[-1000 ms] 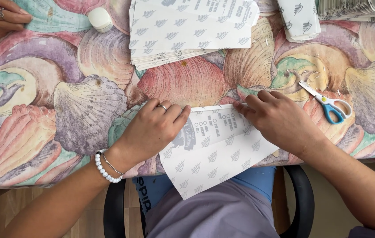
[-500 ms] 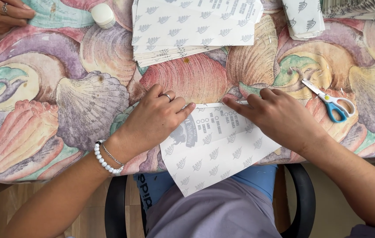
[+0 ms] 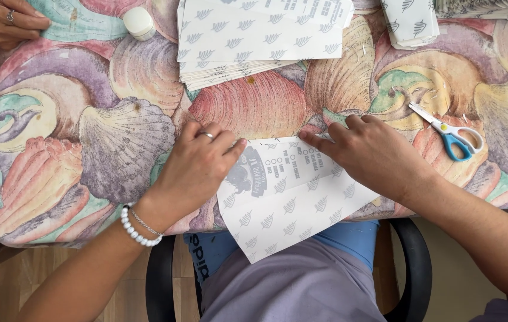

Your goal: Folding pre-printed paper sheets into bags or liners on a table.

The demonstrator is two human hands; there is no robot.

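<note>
Left hand: your left hand lies flat, palm down, fingers spread and released, pressing the sheet's left edge; a ring shows on one finger, a white bead bracelet on the wrist.
Right hand: your right hand lies flat too, grasping nothing, fingertips on the sheet's upper right corner.
Sheet: white paper with a grey leaf pattern, tilted, lying at the table's near edge between both hands; its lower part hangs over the edge above your lap.
Stack: a pile of like sheets at 12 o'clock from the sheet, well apart from it.
Scissors: blue-handled scissors at 3 o'clock from your right hand, near it, not touched.
Small pile: a folded pile at 1 o'clock, at the far edge.
Cap: a white round cap at 11 o'clock, beside the stack.
Other person: another hand with a ring rests at the far left corner.
Table: covered by a shell-print cloth.
</note>
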